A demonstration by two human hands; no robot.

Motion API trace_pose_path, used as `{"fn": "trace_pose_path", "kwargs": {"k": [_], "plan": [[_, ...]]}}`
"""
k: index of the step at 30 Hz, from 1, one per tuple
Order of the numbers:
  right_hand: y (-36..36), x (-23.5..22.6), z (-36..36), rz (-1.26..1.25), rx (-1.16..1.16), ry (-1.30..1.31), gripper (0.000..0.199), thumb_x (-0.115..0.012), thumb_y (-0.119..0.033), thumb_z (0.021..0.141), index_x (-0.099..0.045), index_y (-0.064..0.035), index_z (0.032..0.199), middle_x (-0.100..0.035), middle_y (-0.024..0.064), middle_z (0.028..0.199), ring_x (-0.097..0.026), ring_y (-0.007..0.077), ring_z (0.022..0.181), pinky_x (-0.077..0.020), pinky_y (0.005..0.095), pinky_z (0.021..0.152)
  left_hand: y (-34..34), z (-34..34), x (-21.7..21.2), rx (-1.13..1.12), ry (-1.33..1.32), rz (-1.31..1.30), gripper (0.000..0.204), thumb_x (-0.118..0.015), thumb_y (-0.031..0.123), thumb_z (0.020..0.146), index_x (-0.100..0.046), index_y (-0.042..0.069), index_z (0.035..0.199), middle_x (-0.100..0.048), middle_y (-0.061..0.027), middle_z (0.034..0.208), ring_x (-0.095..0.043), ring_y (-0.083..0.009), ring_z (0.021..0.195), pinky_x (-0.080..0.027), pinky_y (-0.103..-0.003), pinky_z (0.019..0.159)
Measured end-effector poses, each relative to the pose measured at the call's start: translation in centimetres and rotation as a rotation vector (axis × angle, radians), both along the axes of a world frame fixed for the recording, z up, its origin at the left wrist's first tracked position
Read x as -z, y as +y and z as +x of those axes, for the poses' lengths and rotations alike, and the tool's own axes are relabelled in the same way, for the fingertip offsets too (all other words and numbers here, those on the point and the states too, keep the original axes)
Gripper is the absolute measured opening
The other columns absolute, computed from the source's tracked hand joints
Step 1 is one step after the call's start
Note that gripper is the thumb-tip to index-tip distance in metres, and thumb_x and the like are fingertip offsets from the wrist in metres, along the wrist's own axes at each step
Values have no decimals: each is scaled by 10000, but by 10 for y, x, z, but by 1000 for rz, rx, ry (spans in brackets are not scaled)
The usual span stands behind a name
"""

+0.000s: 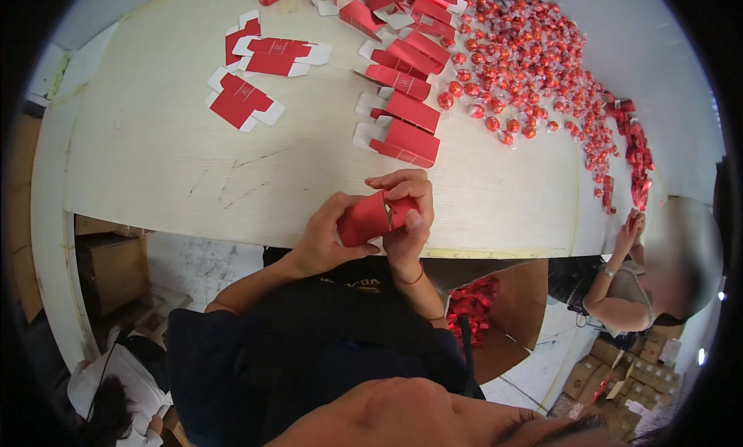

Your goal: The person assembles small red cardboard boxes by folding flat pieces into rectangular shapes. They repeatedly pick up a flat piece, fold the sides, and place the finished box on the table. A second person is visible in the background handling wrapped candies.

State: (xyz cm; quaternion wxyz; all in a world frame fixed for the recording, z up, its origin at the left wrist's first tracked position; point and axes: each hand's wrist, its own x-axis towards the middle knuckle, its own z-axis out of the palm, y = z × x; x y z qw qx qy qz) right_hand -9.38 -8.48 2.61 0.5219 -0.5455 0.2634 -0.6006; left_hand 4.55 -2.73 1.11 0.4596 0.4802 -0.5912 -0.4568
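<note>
Above the near table edge, a small red cardboard box (362, 221) is held between my two hands. My left hand (319, 236) wraps round its body from the left side. At the box's right end, the fingers and thumb of my right hand (409, 215) close on the red end flap, where a gap into the box shows. What is inside cannot be made out. Just beyond my hands lies a column of folded red boxes (410, 141) with white end flaps standing out. Flat red box blanks (244, 100) rest farther off to the left.
Many red wrapped candies (526, 52) are heaped at the back right of the pale table (155, 164). Below its edge, a large carton (507, 311) contains many red boxes. At the right, another person's hands (631, 229) hold something red. Brown cartons (112, 273) stand under the table, left.
</note>
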Motion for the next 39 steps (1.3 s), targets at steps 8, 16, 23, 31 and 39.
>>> {"fn": "trace_pose_path", "kwargs": {"k": [8, 16, 23, 31, 39], "plan": [[5, -12, -8, 67, -110, -3, 223, -449, -29, 807, -499, 14, 1020, -527, 174, 1104, -579, 296, 1088, -448, 393, 961, -5, 16, -16, -127, -303, -240, 631, -873, 276, 634, -607, 81, 1172, -579, -68, 984, -577, -261, 901, -492, -366, 773], [8, -13, -6, 126, -149, -21, 287, -382, 56, 851, -473, 19, 1121, -562, 181, 1187, -514, 311, 1241, -398, 393, 1040, -2, 19, -33, -250, -535, -380, 651, -869, 249, 600, -637, 129, 1197, -608, -41, 971, -575, -245, 895, -508, -354, 750], [19, -17, -4, 34, -60, 99, 251, -449, 20, 931, -476, 35, 1180, -518, 242, 1328, -473, 324, 1298, -354, 413, 1096, -3, 22, -35, -226, -529, -314, 668, -859, 185, 585, -632, 138, 1212, -614, -39, 960, -579, -244, 884, -509, -353, 753], [24, -14, -4, 79, -39, -3, 240, -487, 19, 937, -473, 43, 1176, -531, 293, 1314, -501, 331, 1279, -380, 403, 1078, 2, 19, -33, -137, -365, -413, 688, -847, 214, 623, -606, 143, 1263, -640, -69, 1102, -633, -240, 921, -535, -353, 729], [25, -11, -4, 99, 6, -32, 310, -502, 4, 943, -399, 19, 1235, -536, 295, 1315, -447, 359, 1327, -326, 432, 1115, -6, 18, -34, -169, -456, -511, 670, -830, 178, 617, -619, 112, 1249, -652, -66, 1132, -660, -229, 853, -536, -354, 741]]}}
